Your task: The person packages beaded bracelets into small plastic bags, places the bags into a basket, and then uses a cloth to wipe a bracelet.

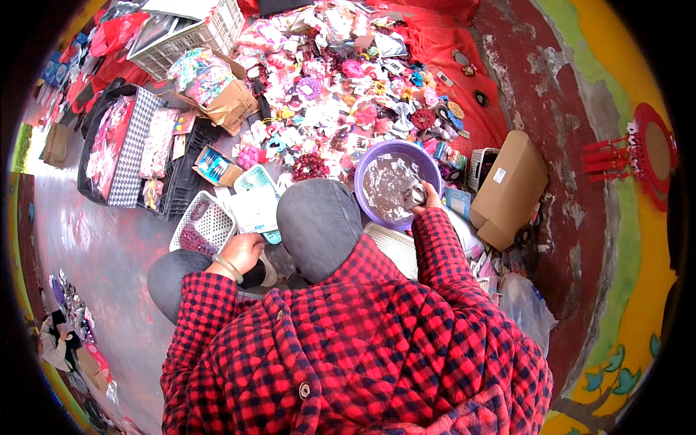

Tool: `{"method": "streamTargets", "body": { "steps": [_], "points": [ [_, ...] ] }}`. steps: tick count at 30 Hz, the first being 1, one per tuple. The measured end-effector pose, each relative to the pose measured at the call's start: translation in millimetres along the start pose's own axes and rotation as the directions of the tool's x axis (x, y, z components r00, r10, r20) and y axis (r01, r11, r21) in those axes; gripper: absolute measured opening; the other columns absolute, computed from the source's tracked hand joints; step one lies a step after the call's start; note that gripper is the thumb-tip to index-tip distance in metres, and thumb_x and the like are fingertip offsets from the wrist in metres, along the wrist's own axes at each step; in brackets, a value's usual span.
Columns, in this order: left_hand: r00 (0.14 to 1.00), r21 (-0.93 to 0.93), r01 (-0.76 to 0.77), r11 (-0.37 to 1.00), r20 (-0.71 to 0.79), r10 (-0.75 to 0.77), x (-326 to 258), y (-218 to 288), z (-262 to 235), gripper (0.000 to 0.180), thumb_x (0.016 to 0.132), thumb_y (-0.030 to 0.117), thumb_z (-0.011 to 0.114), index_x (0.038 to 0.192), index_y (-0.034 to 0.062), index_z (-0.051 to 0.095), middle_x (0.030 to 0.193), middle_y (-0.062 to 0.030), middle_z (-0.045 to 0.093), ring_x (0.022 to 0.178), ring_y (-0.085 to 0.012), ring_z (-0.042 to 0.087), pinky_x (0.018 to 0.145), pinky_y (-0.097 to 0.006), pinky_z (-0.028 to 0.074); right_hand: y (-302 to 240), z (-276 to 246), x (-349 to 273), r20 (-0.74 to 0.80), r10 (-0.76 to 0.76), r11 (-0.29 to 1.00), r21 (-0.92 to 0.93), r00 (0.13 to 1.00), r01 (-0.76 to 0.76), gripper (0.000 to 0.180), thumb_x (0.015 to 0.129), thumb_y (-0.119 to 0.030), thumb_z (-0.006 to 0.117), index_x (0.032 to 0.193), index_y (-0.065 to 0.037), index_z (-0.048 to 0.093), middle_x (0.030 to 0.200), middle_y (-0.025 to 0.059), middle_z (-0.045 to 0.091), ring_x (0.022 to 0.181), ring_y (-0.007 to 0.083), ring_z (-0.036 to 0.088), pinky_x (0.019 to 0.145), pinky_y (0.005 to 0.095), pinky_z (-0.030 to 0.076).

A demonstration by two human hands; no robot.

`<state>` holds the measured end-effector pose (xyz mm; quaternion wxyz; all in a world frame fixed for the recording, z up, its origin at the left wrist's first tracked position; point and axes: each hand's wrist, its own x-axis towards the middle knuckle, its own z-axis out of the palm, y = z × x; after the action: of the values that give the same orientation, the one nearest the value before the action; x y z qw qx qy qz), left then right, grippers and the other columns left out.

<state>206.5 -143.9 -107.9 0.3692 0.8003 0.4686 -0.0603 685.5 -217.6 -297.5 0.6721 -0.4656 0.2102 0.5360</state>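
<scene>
My right hand [429, 197] is at the right rim of a round purple basin [362, 174]. Its fingers pinch a small grey, shiny piece [416, 194] whose kind I cannot make out. Many small silvery-white and brownish bits [390, 181] cover the basin's bottom. My left hand [243, 252] is curled closed above my left leg, beside a white perforated basket [210, 223] and a white flat packet [255, 209]. Whatever its fingers hold, if anything, is hidden. The packet lies across a light-blue basket [255, 177].
A heap of colourful hair ornaments [341, 94] spreads ahead over red cloth [475, 109]. At left stand a black crate [192, 141], a cardboard box [228, 109] and a grey crate [188, 40]. A brown cardboard piece [511, 190] and clear plastic bag [525, 308] sit at right.
</scene>
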Motion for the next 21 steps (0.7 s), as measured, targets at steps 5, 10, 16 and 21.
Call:
{"method": "streamTargets", "body": {
  "steps": [5,10,16,21],
  "points": [
    [1.000,0.017,-0.022,1.000,-0.020,0.023,-6,-4,10,0.022,0.079,0.017,0.051,0.086,-0.0015,0.062,0.082,-0.0225,0.061,0.081,-0.0383,0.058,0.072,-0.043,0.045,0,-10,1,0.025,-0.078,0.996,-0.051,0.997,0.079,0.015,0.076,-0.008,0.062,0.087,-0.002,0.056,0.077,0.0084,0.060,0.069,0.0234,0.059,0.063,0.0342,0.053],
    [0.999,0.001,-0.013,1.000,-0.029,0.013,-16,2,9,0.022,0.079,0.016,0.051,0.086,-0.0011,0.062,0.082,-0.0224,0.061,0.081,-0.0384,0.058,0.072,-0.043,0.045,-3,4,-16,0.110,-0.043,0.999,0.002,0.993,0.043,0.018,0.075,-0.009,0.060,0.090,-0.003,0.054,0.085,0.0108,0.060,0.074,0.0254,0.060,0.065,0.0474,0.051],
    [0.998,0.037,-0.032,0.999,-0.055,0.034,-17,-4,11,0.020,0.078,0.016,0.052,0.086,0.0006,0.063,0.082,-0.0207,0.061,0.079,-0.0370,0.059,0.071,-0.042,0.046,-4,8,-29,0.182,-0.026,0.998,0.069,0.983,0.013,0.028,0.077,-0.012,0.063,0.101,-0.006,0.051,0.095,0.0122,0.060,0.084,0.0313,0.059,0.070,0.0594,0.047],
    [0.999,0.029,-0.002,1.000,-0.046,0.004,-22,-10,13,0.023,0.079,0.017,0.051,0.087,-0.0010,0.062,0.083,-0.0223,0.061,0.082,-0.0381,0.058,0.073,-0.042,0.046,-2,16,-32,0.218,-0.117,0.993,0.024,0.969,0.114,0.028,0.074,0.000,0.063,0.099,-0.003,0.051,0.089,0.0128,0.058,0.079,0.0257,0.059,0.065,0.0405,0.055]
  ]
}}
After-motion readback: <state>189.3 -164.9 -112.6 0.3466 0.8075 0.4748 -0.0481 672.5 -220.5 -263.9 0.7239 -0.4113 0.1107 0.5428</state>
